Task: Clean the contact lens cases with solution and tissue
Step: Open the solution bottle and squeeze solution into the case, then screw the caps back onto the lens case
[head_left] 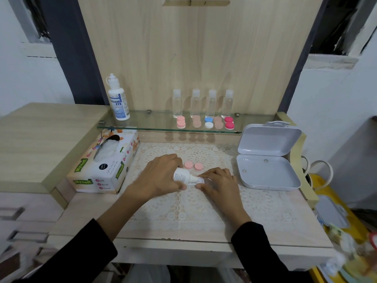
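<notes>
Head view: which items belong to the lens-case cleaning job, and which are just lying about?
In play:
- small white bottle, held by left hand, right hand at its tip
- two pink caps on the lace mat
- tissue box
- lens cases on glass shelf
- big solution bottle

Idle:
- four clear bottles
- open white box
</notes>
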`<state>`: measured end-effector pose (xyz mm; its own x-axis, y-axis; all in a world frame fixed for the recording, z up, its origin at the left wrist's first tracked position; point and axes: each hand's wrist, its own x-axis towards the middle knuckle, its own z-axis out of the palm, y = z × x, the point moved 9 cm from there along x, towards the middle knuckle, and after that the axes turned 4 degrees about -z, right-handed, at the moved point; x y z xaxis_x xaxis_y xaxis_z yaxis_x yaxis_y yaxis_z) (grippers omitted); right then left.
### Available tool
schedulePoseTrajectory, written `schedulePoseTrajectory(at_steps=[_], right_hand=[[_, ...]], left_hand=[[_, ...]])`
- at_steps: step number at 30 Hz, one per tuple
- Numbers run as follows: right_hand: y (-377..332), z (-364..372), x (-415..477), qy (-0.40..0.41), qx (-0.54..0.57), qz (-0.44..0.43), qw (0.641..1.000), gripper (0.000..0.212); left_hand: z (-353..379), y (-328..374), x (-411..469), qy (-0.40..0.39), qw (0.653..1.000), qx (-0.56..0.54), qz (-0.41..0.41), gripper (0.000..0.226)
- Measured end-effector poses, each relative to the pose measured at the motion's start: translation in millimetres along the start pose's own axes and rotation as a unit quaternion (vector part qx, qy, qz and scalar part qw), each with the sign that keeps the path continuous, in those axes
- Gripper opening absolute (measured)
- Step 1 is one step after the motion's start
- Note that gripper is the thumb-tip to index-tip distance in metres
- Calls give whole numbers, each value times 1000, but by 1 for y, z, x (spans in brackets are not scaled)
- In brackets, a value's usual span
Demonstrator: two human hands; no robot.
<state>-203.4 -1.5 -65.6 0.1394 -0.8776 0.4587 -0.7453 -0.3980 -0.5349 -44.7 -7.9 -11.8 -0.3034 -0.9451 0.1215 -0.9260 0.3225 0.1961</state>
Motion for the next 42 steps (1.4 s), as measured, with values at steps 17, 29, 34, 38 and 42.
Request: schedulePoseTrajectory(at_steps=[17, 29, 34, 38, 42], right_hand=[[1, 0, -2, -4, 7, 11, 1000, 21], [1, 0, -2, -3, 15, 17, 1000, 17], [0, -1, -3, -3, 19, 17, 1000, 18], [1, 0, -2, -4, 15, 15, 1000, 19], [2, 2, -1, -8, 18, 16, 1000, 20]], left_hand=[[24, -42, -28, 99, 958, -240, -119, 56], [26, -79, -27, 192, 850, -458, -174, 58], [34, -85, -20, 197, 816, -513, -177, 49], [40, -87, -19, 202, 804, -529, -181, 53], [44, -89, -23, 207, 794, -539, -188, 57]])
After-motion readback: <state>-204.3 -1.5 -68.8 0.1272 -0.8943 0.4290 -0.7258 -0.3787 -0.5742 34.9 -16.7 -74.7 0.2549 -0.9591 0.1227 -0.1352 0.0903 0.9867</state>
